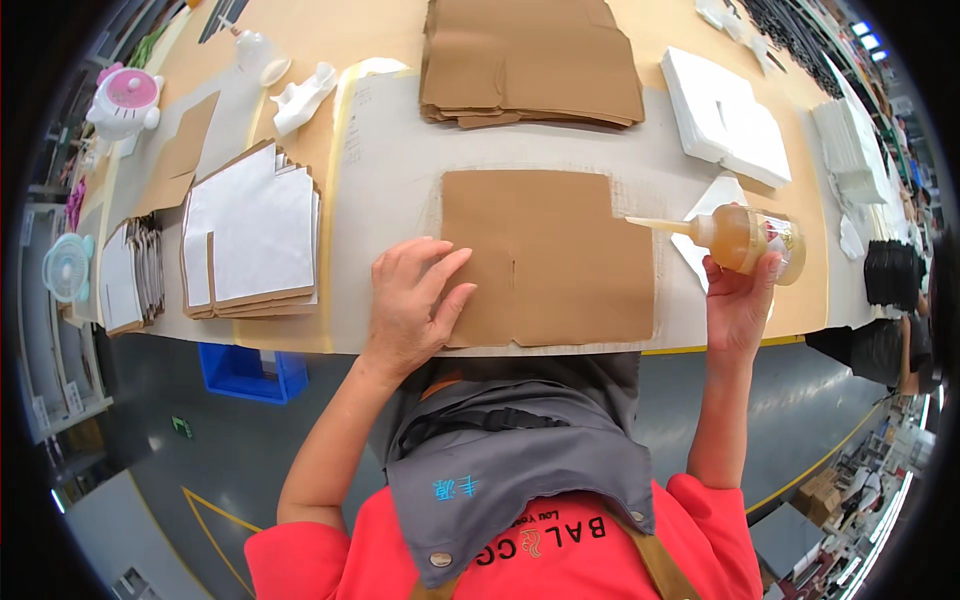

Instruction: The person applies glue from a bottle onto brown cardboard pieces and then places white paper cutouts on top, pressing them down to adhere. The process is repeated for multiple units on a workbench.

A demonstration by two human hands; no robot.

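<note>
The right hand (738, 305) holds an amber, long-nozzled plastic bottle (738, 238). The loosely spread left hand (408, 300) should steady the brown notched sheet (575, 260).

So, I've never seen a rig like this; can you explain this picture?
No machine: these are someone's bare hands. The picture comes from the left of two fisheye cameras worn on the head, looking down, so straight edges bend near the rim. On the table lies a brown sheet, with a brown stack beyond and a white-topped stack to its left. The left hand rests at the sheet's left edge. The right hand has its grip around an amber bottle, whose nozzle points left toward the sheet; whether the tip touches, I can't tell.
</note>
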